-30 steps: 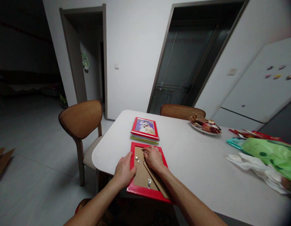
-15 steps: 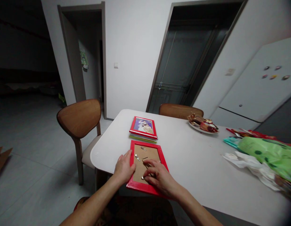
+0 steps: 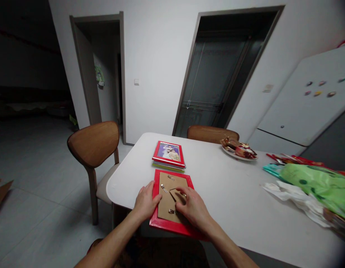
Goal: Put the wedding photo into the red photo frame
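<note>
Steadying red frame (image 3: 168, 225), back-up at near edge of counter (image 3: 225, 193), presumably to expose metal clips (image 3: 162, 187), with left hand (image 3: 145, 201) closed on its left side; curling right hand (image 3: 194, 207) over brown backing (image 3: 164, 204), grip partly open, cannot tell whether pinching anything.

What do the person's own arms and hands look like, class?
Both forearms are bare, with no sleeves in view. The left hand and right hand wear no gloves, and no watch or bracelet shows.
</note>
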The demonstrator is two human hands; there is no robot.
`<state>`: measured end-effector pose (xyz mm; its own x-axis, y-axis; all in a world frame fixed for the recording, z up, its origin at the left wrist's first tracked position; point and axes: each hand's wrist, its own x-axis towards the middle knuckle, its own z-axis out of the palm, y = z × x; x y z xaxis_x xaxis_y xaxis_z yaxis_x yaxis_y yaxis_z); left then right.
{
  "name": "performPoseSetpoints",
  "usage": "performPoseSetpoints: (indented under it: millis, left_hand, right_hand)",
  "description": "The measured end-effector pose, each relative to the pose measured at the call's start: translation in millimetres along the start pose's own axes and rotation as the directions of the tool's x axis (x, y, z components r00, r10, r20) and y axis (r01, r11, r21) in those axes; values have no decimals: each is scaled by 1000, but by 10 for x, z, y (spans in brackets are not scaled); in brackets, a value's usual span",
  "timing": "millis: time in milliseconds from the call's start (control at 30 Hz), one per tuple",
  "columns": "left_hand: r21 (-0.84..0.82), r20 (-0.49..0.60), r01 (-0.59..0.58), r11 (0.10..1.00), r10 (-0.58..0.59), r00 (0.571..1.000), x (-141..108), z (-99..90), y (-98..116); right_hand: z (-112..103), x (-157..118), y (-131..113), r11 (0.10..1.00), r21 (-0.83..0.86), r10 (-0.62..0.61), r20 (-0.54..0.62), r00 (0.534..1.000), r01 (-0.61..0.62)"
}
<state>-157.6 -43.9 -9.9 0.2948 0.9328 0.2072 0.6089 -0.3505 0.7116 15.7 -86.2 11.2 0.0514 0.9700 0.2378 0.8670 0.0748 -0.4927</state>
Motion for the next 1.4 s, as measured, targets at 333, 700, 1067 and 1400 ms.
performPoseSetpoints:
  millis: [333, 700, 1067, 1400]
  left_hand:
    - [-658, -12, 124, 743, -175, 985, 86, 42, 183]
    - [-824, 54, 283, 490, -431, 901, 72, -759, -381]
    - [-253, -284, 273, 928, -341, 896, 104, -903, -669]
    - [-29, 111, -359, 933, 360, 926, -399, 147, 748]
  right_hand:
    - [-92, 92, -229, 995, 35, -86, -81, 993, 89]
    - [-291, -10, 393, 972, -92, 212, -65, 975, -217]
    - [-232, -14, 499, 864, 165, 475, 40, 879, -475]
    - [-318, -206, 204, 193, 896, 227, 355, 907, -399]
